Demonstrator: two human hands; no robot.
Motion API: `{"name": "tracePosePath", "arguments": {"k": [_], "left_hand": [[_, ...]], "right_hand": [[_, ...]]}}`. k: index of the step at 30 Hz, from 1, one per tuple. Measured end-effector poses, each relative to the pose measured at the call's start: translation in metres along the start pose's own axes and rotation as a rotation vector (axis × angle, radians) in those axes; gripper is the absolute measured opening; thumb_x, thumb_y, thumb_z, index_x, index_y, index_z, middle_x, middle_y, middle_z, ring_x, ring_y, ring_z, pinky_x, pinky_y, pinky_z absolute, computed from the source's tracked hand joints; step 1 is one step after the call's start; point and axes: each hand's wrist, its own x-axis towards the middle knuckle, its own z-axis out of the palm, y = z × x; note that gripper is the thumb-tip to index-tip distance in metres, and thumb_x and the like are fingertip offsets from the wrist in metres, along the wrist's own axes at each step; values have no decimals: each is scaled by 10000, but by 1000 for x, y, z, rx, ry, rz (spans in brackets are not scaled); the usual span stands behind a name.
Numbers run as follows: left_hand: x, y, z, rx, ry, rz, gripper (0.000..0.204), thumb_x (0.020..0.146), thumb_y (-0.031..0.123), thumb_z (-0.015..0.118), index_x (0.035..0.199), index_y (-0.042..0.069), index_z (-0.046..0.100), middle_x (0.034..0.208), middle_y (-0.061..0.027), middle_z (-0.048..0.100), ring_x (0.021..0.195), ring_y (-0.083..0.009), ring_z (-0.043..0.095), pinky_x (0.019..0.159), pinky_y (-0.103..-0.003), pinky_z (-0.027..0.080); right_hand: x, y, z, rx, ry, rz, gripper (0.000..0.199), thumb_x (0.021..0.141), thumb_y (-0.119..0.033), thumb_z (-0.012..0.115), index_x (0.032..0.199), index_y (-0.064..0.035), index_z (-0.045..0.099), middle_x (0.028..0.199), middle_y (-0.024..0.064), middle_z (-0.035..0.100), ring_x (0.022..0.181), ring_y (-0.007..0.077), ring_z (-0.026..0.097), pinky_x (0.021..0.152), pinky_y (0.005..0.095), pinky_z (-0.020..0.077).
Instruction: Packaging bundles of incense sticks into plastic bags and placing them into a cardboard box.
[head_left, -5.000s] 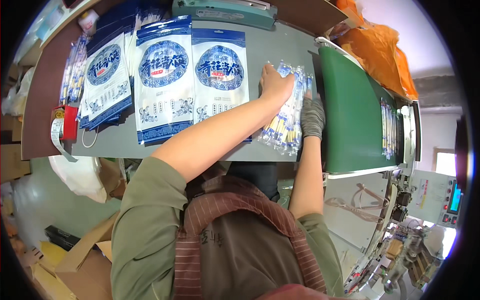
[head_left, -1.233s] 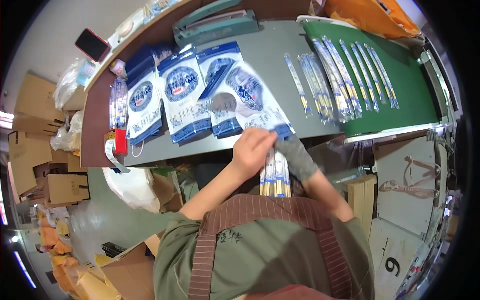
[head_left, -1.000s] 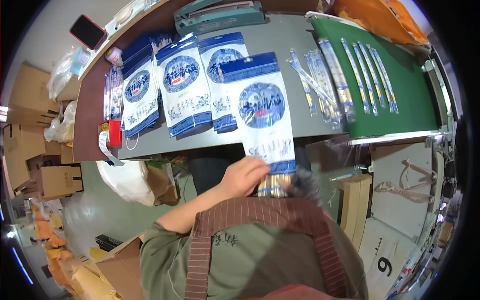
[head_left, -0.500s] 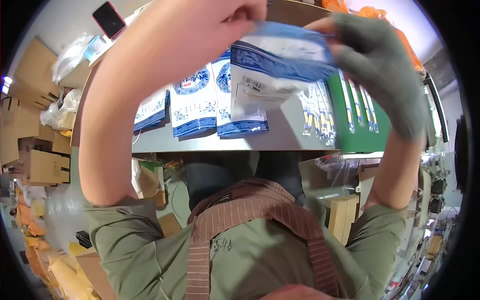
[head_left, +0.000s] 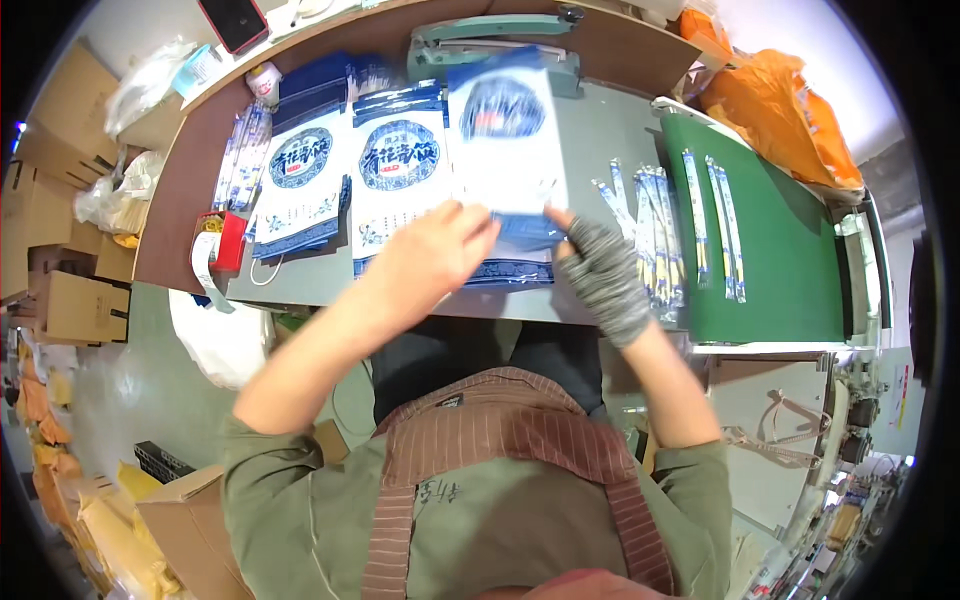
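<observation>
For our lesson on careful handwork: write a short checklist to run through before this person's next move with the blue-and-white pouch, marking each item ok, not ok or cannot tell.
1. Left hand grips the pouch: ok.
2. Right hand, gloved, on the pouch's lower edge: ok.
3. Pouch filled: cannot tell, blurred.
4. Pouch stacks lie flat on the grey table: ok.
5. Sachet strips within reach of the right hand: ok.
6. Sealer free behind the pouch: ok.

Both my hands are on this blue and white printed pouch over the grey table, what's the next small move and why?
Probably lower the blue and white printed pouch flat onto the stack of matching pouches beside it. The bare left hand and the grey-gloved right hand pinch its near edge while it hangs blurred above the grey table, not yet resting. The heat sealer lies just beyond.
</observation>
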Motion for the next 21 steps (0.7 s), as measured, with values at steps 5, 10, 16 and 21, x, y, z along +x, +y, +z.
{"name": "tracePosePath", "arguments": {"k": [5,10,16,21], "left_hand": [[-46,18,79,-136,152,-78,390,767,72,589,1150,2,590,1218,-127,555,1065,-292,565,915,-405,466],[-19,-24,68,64,360,-37,224,742,59,611,958,4,633,1034,-117,636,981,-298,602,863,-427,475],[70,-9,-26,93,378,23,159,740,54,571,898,41,590,941,-133,620,876,-297,612,745,-380,491],[-7,11,71,269,-12,88,255,767,78,565,1013,17,586,1068,-172,596,995,-340,587,862,-408,482]], "right_hand": [[-53,32,59,-107,25,64,343,843,-36,589,1182,-75,626,909,174,636,784,332,609,730,367,498],[-54,37,34,615,84,586,552,906,-217,645,1394,-122,404,966,58,628,790,165,632,718,295,542],[-46,54,10,1127,-53,861,675,836,-536,643,1341,-144,430,1120,118,617,897,237,652,713,384,561],[-67,94,50,678,31,475,352,816,-322,639,1055,-66,608,857,67,630,797,203,628,676,336,532]]}}
